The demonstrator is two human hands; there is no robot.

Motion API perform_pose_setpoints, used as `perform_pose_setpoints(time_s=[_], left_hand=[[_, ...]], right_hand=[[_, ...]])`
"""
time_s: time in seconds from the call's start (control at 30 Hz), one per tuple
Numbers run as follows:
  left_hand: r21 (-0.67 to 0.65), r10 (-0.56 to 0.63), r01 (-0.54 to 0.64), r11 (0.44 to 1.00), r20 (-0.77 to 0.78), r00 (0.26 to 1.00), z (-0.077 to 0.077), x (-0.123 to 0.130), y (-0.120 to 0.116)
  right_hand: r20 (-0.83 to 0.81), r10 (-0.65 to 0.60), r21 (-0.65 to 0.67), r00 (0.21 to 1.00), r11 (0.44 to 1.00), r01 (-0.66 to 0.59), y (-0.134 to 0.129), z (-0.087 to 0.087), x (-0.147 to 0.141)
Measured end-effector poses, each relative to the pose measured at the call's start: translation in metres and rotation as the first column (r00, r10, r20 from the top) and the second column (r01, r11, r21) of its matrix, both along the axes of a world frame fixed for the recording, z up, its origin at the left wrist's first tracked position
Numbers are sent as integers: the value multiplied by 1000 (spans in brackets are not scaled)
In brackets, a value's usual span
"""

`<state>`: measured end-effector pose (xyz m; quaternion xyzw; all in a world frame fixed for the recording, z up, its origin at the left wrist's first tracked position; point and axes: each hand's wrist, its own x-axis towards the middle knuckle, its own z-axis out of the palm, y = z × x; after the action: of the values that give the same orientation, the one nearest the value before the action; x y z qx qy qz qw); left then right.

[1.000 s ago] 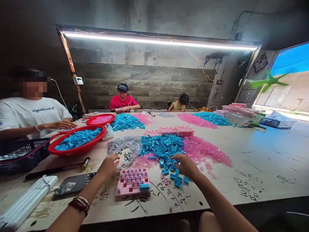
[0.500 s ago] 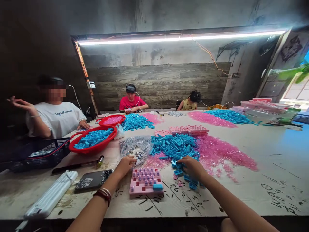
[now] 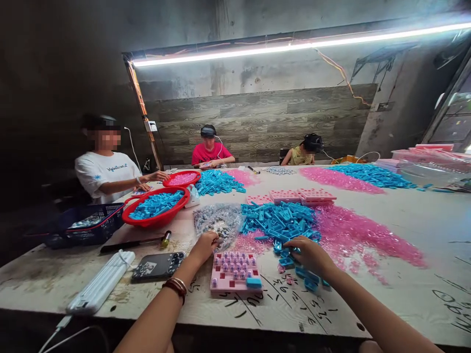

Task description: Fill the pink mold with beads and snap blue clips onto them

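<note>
A pink tray with square holes lies before me, with several small clear-and-purple pieces in it and one blue piece at its lower right. My left hand is at the tray's upper left, by the front edge of a clear plastic bag of small grey-white parts. Its fingertips are pressed together, and what they hold is too small to make out. My right hand reaches over loose blue plastic pieces at the pile's front edge, fingers stretched out and a little bent, partly hiding those below.
Behind lie a blue pile, pink clear pieces and stacked pink trays. Left are a phone, a white power strip, a hammer-like tool, a red basket and a dark basket. Several co-workers sit beyond.
The view has swung left, so things sit further right. My hands keep nearly the same places by tray and pile. The co-worker at left has lowered a raised hand toward the red baskets.
</note>
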<state>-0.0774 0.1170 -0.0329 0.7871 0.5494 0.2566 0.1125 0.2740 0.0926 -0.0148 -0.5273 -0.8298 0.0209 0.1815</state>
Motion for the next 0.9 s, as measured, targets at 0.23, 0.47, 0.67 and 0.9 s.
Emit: perform_pose_setpoints(time_s=[0.23, 0.47, 0.67, 0.9], left_hand=[[-1, 28, -28, 1000, 31, 999, 6, 2, -3], [63, 109, -114, 992, 80, 991, 11, 6, -9], [122, 175, -189, 974, 112, 978, 17, 10, -16], [141, 124, -159, 977, 228, 966, 28, 15, -20]], right_hand=[[-97, 71, 65, 993, 996, -65, -6, 1, -15], [-206, 354, 6, 912, 933, -361, -43, 5, -88], [-161, 569, -73, 807, 808, -584, -70, 11, -119], [-240, 585, -146, 775, 767, -625, -64, 7, -117]])
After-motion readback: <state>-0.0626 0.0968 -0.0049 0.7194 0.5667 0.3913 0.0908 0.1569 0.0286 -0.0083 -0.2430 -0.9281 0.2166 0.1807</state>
